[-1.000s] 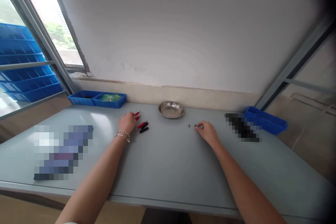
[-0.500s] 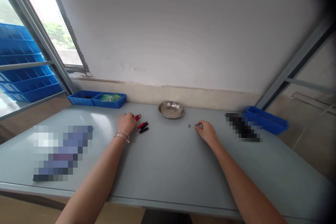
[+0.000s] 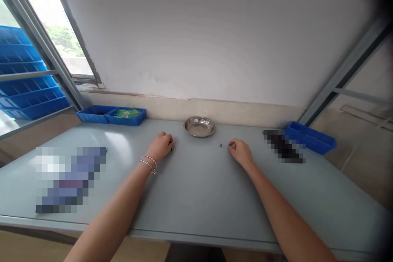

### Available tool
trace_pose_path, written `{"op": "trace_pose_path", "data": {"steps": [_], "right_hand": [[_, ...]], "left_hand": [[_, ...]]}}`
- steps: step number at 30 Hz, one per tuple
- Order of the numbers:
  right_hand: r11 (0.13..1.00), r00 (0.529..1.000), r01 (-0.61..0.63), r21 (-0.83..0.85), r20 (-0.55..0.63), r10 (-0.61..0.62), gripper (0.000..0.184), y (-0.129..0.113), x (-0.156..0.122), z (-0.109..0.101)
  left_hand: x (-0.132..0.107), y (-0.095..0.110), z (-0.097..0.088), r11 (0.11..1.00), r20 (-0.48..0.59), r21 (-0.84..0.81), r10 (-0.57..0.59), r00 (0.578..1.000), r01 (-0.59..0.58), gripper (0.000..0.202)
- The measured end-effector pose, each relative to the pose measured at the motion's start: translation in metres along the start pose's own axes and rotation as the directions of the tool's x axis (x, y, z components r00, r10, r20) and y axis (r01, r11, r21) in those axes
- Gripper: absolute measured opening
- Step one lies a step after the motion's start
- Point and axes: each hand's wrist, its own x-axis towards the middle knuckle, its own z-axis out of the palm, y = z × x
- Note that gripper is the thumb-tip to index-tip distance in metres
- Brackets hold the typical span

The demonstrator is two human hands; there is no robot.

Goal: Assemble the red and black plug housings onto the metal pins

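My left hand (image 3: 160, 146), with bracelets at the wrist, is closed and palm down on the grey tabletop (image 3: 196, 188). Its curled fingers cover the spot of the small red and black pieces. Only a dark bit (image 3: 172, 149) shows by the fingertips, so what they grip is hidden. On the right, my right hand (image 3: 241, 150) rests with thumb and forefinger pinched together. Anything between those tips is too small to make out. Just left of them lies a small grey piece (image 3: 220, 145), apart from the fingers.
A round metal dish (image 3: 200, 136) stands at the back middle. Two blue bins (image 3: 125, 120) sit at the back left, one holding green material. Another blue bin (image 3: 322, 147) is at the right, beside a pixelated dark object (image 3: 284, 147). A pixelated bluish object (image 3: 73, 184) lies left.
My left hand has moved right, over the red and black pieces, which it now hides. My right hand stays almost in place; the tiny dark piece at its fingertips no longer shows clearly.
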Motion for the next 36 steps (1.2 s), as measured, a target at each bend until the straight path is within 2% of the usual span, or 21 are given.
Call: {"op": "trace_pose_path", "data": {"steps": [6,9,12,15,20,26,33,36], "right_hand": [[0.998,0.998,-0.055,0.040,-0.037,0.057,0.011,-0.007,-0.005,-0.013],[0.993,0.994,-0.057,0.106,-0.082,0.065,0.010,-0.009,-0.006,-0.018],[0.976,0.987,-0.011,0.217,-0.153,0.045,0.010,-0.014,-0.008,-0.021],[0.932,0.980,0.063,0.356,-0.196,0.009,0.011,-0.020,-0.011,-0.023],[0.835,0.986,0.105,0.540,-0.165,-0.018,0.011,-0.030,-0.015,-0.025],[0.816,0.988,0.124,0.565,-0.147,-0.048,0.014,-0.036,-0.018,-0.027],[0.781,0.993,0.120,0.613,-0.090,-0.081,0.011,-0.037,-0.019,-0.024],[0.735,0.994,0.104,0.670,-0.054,-0.091,0.012,-0.038,-0.019,-0.022]], "left_hand": [[-0.006,0.008,-0.009,0.999,-0.020,-0.018,0.028,0.999,-0.028,0.025],[-0.010,0.015,-0.011,0.995,0.032,-0.022,0.098,0.995,-0.098,0.030],[-0.012,0.021,-0.009,0.986,0.078,0.013,0.166,0.983,-0.168,0.025],[-0.013,0.022,-0.007,0.984,0.078,0.017,0.176,0.981,-0.178,0.020],[-0.013,0.014,-0.012,0.992,0.109,0.014,0.127,0.986,-0.129,0.023],[-0.015,0.012,-0.018,0.991,0.212,0.026,0.123,0.970,-0.131,0.017],[-0.020,0.014,-0.019,0.991,0.232,0.050,0.113,0.966,-0.127,0.018],[-0.021,0.015,-0.021,0.990,0.241,0.076,0.093,0.966,-0.115,0.018]]}}
